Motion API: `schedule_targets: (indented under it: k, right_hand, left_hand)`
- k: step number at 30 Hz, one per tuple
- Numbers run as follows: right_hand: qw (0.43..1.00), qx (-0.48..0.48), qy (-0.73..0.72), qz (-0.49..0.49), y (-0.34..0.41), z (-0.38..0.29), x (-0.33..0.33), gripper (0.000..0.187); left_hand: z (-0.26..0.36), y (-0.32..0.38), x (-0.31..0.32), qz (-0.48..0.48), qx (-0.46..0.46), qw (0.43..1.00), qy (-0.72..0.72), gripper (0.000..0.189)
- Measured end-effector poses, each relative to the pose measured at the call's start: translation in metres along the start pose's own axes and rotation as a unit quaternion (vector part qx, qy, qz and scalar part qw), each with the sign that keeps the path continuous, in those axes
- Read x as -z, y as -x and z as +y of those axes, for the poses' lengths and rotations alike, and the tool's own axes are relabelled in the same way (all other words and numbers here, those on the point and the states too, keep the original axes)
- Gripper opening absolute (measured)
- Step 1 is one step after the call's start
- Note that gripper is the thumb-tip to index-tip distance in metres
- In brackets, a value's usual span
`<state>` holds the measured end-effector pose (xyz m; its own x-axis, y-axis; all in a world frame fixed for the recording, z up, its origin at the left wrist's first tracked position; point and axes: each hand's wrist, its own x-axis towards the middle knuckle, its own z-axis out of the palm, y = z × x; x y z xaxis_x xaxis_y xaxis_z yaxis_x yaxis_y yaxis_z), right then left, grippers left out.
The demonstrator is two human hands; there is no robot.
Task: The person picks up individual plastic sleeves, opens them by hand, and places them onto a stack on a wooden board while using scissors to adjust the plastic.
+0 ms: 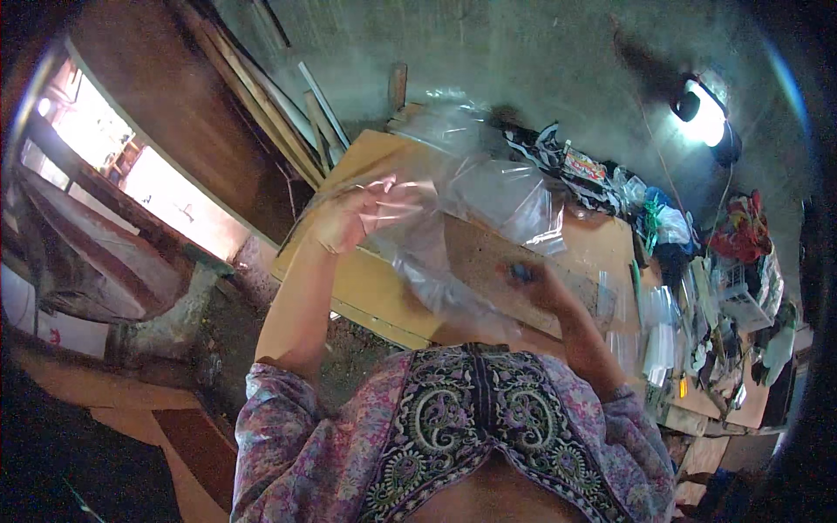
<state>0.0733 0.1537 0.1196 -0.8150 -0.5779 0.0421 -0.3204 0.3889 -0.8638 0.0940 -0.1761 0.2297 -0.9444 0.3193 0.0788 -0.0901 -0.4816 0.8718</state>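
Note:
My left hand [353, 216] is raised over the left part of a wooden worktable [386, 294], with clear plastic film [422, 255] gripped in its fingers. The film hangs down towards my chest and blurs in places. Over the middle of the table is my right hand [536, 281], blurred, with a small dark object [521, 272] at its fingers; its exact kind cannot be told. Beyond the hands, a clear plastic sheet or bag [503, 196] lies crumpled on a darker board [484, 255].
Plastic bags and packets [588, 176] are heaped along the wall. To the right lie clear plastic strips [660, 333] and a white plastic basket [742, 304]. A lit lamp [706, 121] is by the wall. Wooden boards [261, 98] lean at the back left.

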Motion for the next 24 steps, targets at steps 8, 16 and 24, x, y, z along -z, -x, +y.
schedule_targets:
  k: [8,16,24]
  right_hand:
    - [0.939,0.013,-0.343,0.028,-0.049,-0.098,-0.012,0.038]
    - [0.850,-0.009,-0.512,0.119,-0.038,-0.099,-0.035,0.040]
    - [0.837,-0.028,-0.536,0.105,-0.031,-0.103,-0.025,0.038]
  left_hand:
    - [-0.004,0.010,-0.058,-0.186,0.182,0.957,-0.129,0.048]
    - [-0.003,0.041,-0.092,0.007,0.089,0.914,-0.395,0.046]
    - [-0.034,0.025,-0.095,0.110,-0.313,0.739,-0.586,0.041]
